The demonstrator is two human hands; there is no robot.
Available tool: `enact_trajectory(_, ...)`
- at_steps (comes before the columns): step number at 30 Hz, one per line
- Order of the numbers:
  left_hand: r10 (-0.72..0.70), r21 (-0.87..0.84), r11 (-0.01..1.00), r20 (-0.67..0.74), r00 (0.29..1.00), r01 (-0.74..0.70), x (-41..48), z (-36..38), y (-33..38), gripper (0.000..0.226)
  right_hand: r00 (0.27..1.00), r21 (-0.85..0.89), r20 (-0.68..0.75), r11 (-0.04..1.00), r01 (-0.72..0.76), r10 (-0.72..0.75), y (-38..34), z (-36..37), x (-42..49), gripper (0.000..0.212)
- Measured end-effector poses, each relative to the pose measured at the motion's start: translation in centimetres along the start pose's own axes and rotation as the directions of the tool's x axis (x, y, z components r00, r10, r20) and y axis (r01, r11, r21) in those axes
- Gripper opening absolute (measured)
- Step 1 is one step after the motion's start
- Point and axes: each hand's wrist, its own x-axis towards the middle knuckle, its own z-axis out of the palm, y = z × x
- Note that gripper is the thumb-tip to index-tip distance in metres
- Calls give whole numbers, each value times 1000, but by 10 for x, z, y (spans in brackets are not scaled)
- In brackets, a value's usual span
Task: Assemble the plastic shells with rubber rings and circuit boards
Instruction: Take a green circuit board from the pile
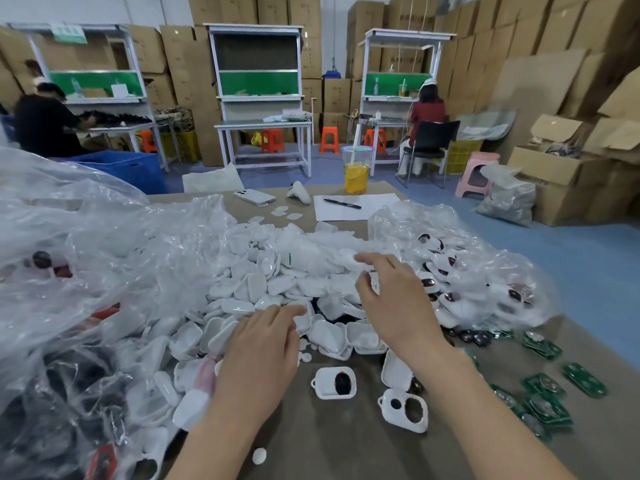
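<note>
**Position.** Both hands reach into the heap of plastic shells that covers the middle of the tabletop. The left hand lies flat on the heap, fingers straight, holding nothing. The right hand hovers just above the heap with fingers loosely spread, and appears empty as well.

**Parts.** Two separated shells lie toward the near edge: a shell with a dark insert and, just beside it, a two-hole shell. Circuit boards are scattered along the right edge, near the right forearm. Dark parts inside the plastic bag at the near left corner may be rubber rings. This cannot be confirmed.

**Risks noted.**
- The heap is loose and unbounded, so raking through it could push shells over an edge.
- A sweep of the right forearm could knock boards to the floor.
- The drink cup at the far edge, if tipped, would wet the paper and nearby parts.
</note>
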Motion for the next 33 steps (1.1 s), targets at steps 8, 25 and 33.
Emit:
enact_trajectory(8, -2, 8, 1000, 34, 999, 2, 2, -3, -2, 27, 927, -139, 364, 990, -40, 88, 0, 27, 61, 33)
enact_trajectory(25, 26, 5, 1000, 30, 999, -26, 3, -2, -5, 27, 994, -7, 88, 998, -68, 68, 21, 25, 50, 23)
enact_trajectory(33, 79, 19, 997, -112, 991, -77, 3, 0, -4, 27, 989, 342, 1, 930, -138, 146, 23, 8, 39, 30)
